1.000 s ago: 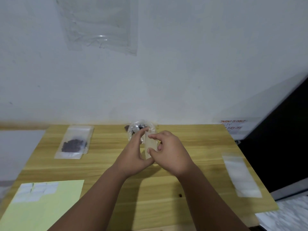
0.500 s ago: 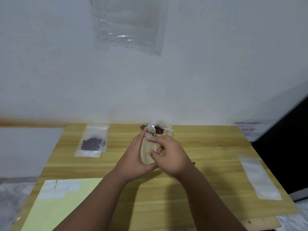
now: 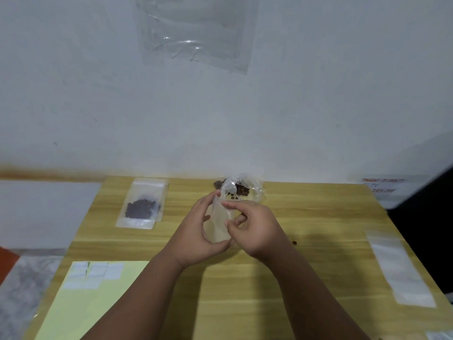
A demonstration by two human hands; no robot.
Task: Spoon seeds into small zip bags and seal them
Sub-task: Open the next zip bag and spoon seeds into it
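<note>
Pinching a thin, clear, rectangular zip bag (image 3: 219, 225): left hand (image 3: 196, 233) and right hand (image 3: 256, 228), each grip clamped on its edges

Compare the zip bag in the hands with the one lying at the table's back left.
1. Contents: the held bag looks empty; the flat bag holds a clump of dark seeds.
2. Pose: the held bag is off the table, gripped by the left hand and pinched by the right hand; the flat bag lies untouched on the table.
Shared: both small, clear plastic.
</note>
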